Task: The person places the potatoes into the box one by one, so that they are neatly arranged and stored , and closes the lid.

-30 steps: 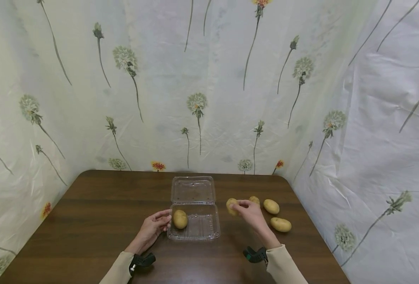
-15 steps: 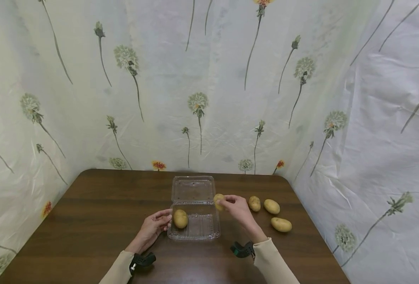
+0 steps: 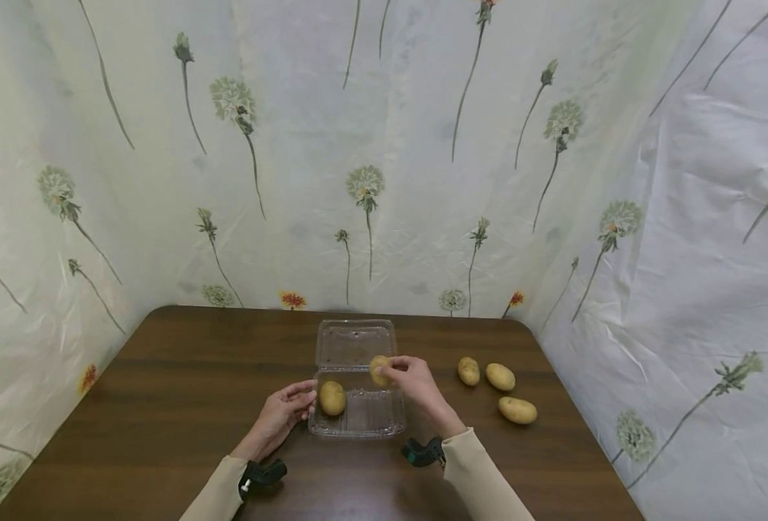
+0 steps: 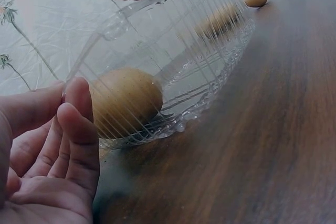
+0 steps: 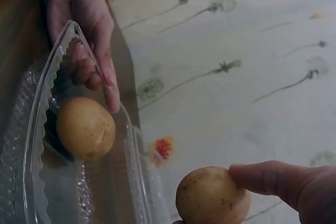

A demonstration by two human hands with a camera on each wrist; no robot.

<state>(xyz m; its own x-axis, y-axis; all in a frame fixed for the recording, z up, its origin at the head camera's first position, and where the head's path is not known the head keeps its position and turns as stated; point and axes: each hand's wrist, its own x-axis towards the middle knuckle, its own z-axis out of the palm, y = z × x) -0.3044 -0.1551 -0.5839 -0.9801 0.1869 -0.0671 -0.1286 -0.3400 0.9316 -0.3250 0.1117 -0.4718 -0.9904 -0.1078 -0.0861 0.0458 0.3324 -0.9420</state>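
A clear plastic clamshell container [image 3: 374,420] lies on the table with its lid [image 3: 356,344] folded back. In its left part sits one potato [image 3: 333,399]. My left hand [image 3: 280,420] pinches the container's left rim between thumb and fingers, as the left wrist view shows up close. My right hand [image 3: 416,383] holds a second potato [image 3: 379,370] in its fingers, above the container's back right part. In the right wrist view that held potato [image 5: 210,198] is apart from the container, with the thumb pressed on its side.
Three more potatoes lie on the brown wooden table [image 3: 202,376] to the right: one potato [image 3: 468,371], a second potato [image 3: 500,377] beside it, and a third potato [image 3: 517,410] nearer me. A flower-patterned curtain [image 3: 293,181] hangs behind the table and along its sides.
My right hand has carried its potato leftward from beside the loose potatoes to over the container. The left hand has stayed at the container's left rim.
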